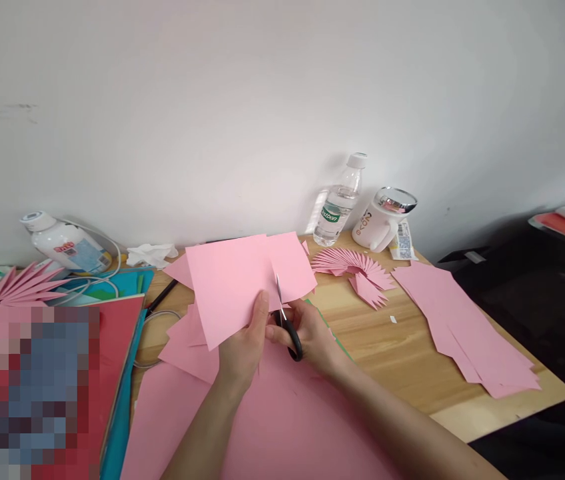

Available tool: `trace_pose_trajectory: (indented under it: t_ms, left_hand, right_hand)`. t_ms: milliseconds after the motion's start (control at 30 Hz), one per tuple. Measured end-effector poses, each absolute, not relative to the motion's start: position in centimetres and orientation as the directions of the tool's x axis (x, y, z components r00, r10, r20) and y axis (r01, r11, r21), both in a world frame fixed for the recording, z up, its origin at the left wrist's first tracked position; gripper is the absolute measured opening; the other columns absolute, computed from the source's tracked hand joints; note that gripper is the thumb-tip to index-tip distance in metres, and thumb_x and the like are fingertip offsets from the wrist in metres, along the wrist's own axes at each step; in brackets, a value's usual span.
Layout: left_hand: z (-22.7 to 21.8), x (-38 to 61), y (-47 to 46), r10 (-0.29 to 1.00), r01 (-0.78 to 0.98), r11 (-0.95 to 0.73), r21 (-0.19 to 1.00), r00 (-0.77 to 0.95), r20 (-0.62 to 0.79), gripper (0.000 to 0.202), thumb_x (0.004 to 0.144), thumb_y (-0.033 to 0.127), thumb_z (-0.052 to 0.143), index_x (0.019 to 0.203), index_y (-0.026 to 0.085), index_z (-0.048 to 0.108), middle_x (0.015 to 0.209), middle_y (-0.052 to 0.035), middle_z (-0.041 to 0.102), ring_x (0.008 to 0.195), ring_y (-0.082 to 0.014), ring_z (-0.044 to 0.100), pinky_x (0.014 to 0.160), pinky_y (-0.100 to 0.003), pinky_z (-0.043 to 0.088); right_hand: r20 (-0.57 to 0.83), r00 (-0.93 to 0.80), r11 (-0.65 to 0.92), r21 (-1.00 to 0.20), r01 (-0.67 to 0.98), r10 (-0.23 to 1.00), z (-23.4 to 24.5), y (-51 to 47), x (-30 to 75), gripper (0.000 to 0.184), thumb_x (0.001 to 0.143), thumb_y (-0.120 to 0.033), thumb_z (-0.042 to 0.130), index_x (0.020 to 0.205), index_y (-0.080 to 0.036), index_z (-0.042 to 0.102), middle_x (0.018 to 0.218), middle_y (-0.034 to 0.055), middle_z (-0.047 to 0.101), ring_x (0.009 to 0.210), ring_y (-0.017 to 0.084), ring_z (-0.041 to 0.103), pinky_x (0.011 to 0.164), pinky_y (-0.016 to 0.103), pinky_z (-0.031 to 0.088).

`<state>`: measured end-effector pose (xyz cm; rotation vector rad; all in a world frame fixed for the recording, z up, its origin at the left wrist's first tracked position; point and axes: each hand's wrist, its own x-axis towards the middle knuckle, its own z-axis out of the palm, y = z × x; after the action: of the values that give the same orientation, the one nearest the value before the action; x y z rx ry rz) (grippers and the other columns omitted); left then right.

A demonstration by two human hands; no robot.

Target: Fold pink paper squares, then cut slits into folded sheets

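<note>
Sheet (227, 280): held up over the table (377, 340), just beyond both hands, larger part above and left of the left thumb, narrower part straight ahead of the right knuckles.
Left hand (243, 343): pinched on the lower edge of the sheet, thumb on the near face, fingers hidden behind.
Right hand (312, 333): curled round the scissors (290, 332), just beside the left hand; touching the sheet or not, cannot tell.
Blades: pointing up and away, at a slit in the sheet; cannot tell how wide apart.
Under the forearms: large pink paper (302, 420), with smaller pieces (190, 350) near the left wrist.
Right of the hands: folded fan (350, 262), tiny white scrap (393, 319), pile of cut paper (462, 327) along the table edge.
By the wall (262, 120): bottle (333, 213), mug (375, 223) and packet (403, 243) to the right; crumpled tissue (151, 255) and tilted white container (70, 245) to the left.
Far left: red folder (123, 333) near a second fan (22, 287).
</note>
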<state>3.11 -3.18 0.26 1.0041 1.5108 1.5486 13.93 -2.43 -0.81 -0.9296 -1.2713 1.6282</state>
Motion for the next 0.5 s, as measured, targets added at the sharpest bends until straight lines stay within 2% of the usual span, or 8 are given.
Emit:
trace_pose_trajectory:
  t_ms: [100,267,500]
  left_hand:
    - [0.5,3.1,-3.3,0.908,0.024,-0.043,0.999,-0.416,0.049,0.04,0.073,0.04,0.063,0.106,0.018,0.061,0.112,-0.0085,0.063,0.105,-0.022,0.059,0.09,-0.031,0.049]
    - [0.1,3.1,-3.3,0.912,-0.041,-0.006,0.999,-0.41,-0.012,0.042,0.071,0.041,0.064,0.107,0.018,0.061,0.113,-0.0092,0.062,0.101,-0.0225,0.061,0.08,-0.03,0.054]
    - [-0.8,3.1,-3.1,0.913,-0.105,0.02,0.994,-0.404,-0.061,0.049,0.068,0.044,0.066,0.109,0.018,0.059,0.118,-0.0102,0.059,0.093,-0.0237,0.063,0.081,-0.035,0.053]
  right_hand:
    - [-0.044,-0.366,-0.112,-0.979,-0.168,0.93,-0.8,-2.4,14.0,0.043,0.061,-0.038,0.075,0.091,-0.018,0.052,0.067,-0.0013,0.057,0.058,0.012,0.049,0.056,0.024,0.041]
    - [-0.082,-0.354,-0.139,-0.98,-0.14,0.931,-0.7,-2.5,13.9,0.04,0.061,-0.042,0.073,0.082,-0.019,0.048,0.066,-0.0017,0.057,0.057,0.011,0.049,0.055,0.025,0.041]
    - [-0.127,-0.322,-0.179,-0.974,-0.14,0.938,-0.4,-2.6,13.7,0.043,0.058,-0.041,0.075,0.076,-0.019,0.043,0.065,-0.0014,0.056,0.056,0.011,0.049,0.05,0.023,0.037]
